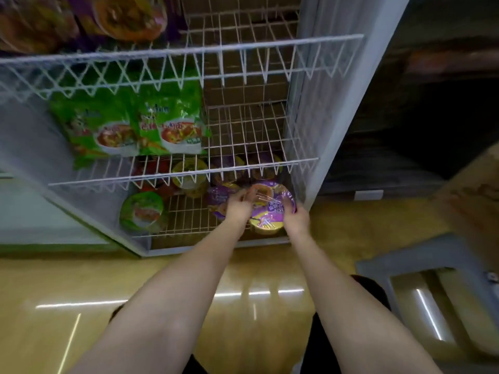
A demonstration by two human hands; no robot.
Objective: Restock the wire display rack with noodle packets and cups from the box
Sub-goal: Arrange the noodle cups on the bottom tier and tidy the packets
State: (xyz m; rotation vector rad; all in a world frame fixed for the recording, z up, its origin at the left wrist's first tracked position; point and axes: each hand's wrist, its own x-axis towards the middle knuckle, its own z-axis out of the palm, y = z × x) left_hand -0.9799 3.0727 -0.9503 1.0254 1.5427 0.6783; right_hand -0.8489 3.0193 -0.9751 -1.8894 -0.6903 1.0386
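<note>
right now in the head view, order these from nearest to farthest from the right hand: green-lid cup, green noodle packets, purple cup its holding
From the right hand:
1. Purple cup, in its grip, bottom shelf right.
2. Green-lid cup, bottom shelf left.
3. Green noodle packets, middle shelf, upper left.

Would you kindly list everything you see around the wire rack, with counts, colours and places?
White wire display rack: one, white, centre, tiers slanting down toward the floor.
Green noodle packets: at least two, green, left half of the middle tier.
Purple-lidded noodle cup: one, purple and yellow, front right of the bottom tier, between both hands.
Second purple cup: one, purple, just left of it.
Green-lidded cup: one, green, bottom tier, front left.
Yellow-lidded cup: one, yellow, bottom tier, further back.
Purple packets: count unclear, blurred, top tier, left.
Glossy yellow floor: below the rack.
Left hand: on the cup's left side.
Right hand: grips its right side.
</note>
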